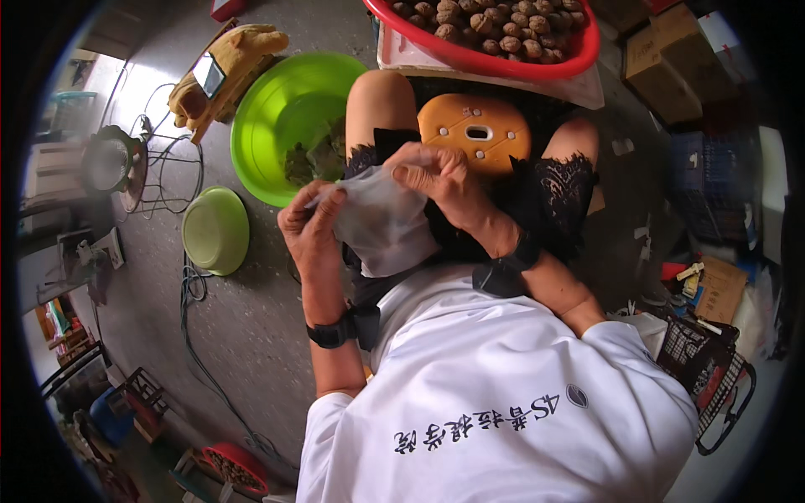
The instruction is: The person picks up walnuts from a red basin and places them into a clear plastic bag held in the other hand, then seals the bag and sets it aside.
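A translucent plastic bag hangs above my lap, its top edge stretched between both hands. My left hand pinches one corner between thumb and fingers. At the other corner, my right hand grips the edge the same way. Something pale brown shows blurred through the film; I cannot tell what it is. Beyond my left knee stands a large green plastic basin with several filled plastic bags in it. Between my knees is an orange plastic stool. A red basin of walnuts sits ahead of me.
The red basin rests on a white foam box. Left of me are a smaller green basin, a dog-shaped figure with a phone on it, and a cable along the floor. Cardboard boxes and a folding cart stand right.
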`<state>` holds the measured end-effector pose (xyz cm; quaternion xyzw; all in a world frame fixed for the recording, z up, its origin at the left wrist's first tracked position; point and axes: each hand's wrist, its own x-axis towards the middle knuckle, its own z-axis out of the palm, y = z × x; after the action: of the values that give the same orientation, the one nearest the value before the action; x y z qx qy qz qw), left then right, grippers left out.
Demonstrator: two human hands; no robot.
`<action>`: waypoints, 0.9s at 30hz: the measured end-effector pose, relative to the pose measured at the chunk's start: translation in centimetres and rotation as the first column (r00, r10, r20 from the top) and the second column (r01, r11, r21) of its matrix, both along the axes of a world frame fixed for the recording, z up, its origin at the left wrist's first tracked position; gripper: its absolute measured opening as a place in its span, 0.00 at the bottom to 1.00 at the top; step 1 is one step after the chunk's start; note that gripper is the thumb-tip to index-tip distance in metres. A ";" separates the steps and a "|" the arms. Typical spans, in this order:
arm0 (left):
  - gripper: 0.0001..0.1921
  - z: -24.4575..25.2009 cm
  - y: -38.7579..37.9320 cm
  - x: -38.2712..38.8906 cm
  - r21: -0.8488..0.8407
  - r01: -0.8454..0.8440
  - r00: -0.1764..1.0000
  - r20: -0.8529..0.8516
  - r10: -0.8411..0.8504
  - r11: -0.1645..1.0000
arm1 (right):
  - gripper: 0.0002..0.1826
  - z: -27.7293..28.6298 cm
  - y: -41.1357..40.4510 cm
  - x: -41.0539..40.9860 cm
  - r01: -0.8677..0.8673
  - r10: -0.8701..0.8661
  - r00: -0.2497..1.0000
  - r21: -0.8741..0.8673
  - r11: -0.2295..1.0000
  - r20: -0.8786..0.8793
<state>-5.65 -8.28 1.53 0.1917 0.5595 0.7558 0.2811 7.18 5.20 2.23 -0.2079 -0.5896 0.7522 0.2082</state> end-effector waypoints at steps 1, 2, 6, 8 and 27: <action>0.05 -0.3 -0.2 -0.2 -0.007 -0.001 1.000 0.014 0.001 1.000 | 0.08 -0.3 0.2 -0.1 0.017 -0.017 1.000 -0.012 1.000 -0.012; 0.05 -0.6 -0.4 -0.4 -0.005 -0.002 1.000 0.029 0.003 1.000 | 0.08 -0.5 0.3 0.0 0.022 -0.024 0.999 -0.060 0.998 -0.038; 0.05 -1.0 -0.2 -0.8 0.011 -0.005 1.000 0.030 0.004 1.000 | 0.07 -1.1 0.6 -0.2 0.052 -0.056 0.997 -0.077 0.996 -0.050; 0.04 -1.2 0.1 -0.7 0.011 -0.003 1.000 0.025 0.002 1.000 | 0.07 -0.9 0.4 -0.3 0.074 -0.075 0.997 -0.039 0.997 -0.034; 0.09 1.8 -0.6 -2.8 -0.201 0.181 0.974 -0.098 -0.203 0.963 | 0.05 -0.3 0.3 -1.3 -0.026 0.026 1.000 -0.032 0.999 0.014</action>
<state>-8.47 -8.87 3.31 0.2615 0.6239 0.6551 0.3366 5.91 5.55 1.92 -0.2090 -0.5816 0.7626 0.1908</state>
